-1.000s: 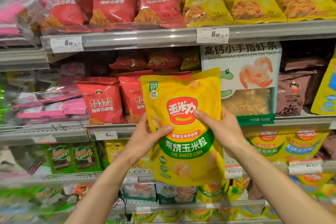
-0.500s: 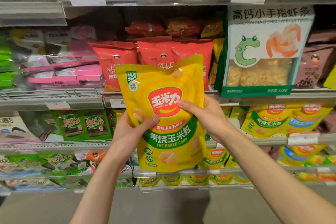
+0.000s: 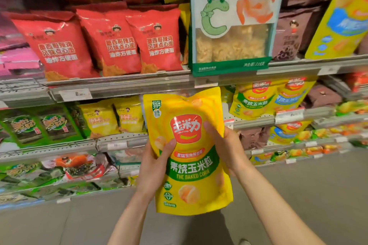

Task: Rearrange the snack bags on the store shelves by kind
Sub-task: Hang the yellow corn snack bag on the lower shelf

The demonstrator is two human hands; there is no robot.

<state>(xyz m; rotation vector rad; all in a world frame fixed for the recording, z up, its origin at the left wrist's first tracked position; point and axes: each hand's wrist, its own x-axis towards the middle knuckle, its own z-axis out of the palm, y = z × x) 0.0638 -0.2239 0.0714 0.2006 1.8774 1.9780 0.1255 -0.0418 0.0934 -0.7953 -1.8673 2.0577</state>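
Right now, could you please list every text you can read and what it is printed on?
Held yellow corn bag: "THE BAKED CORN", "素烧玉米粒", "39°".
Red noodle bags: "油炸方便面".
Shelf price tag: "10".
Shrimp-stick bag heading, other tags: too blurred.

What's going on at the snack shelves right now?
A person holds a yellow baked corn bag upright in front of the shelves, left hand on its left edge, right hand on its right edge. It is not on any shelf yet. Matching baked corn bags sit on the shelf just to the right, below the big shrimp stick bag. Red noodle snack bags line the shelf above.
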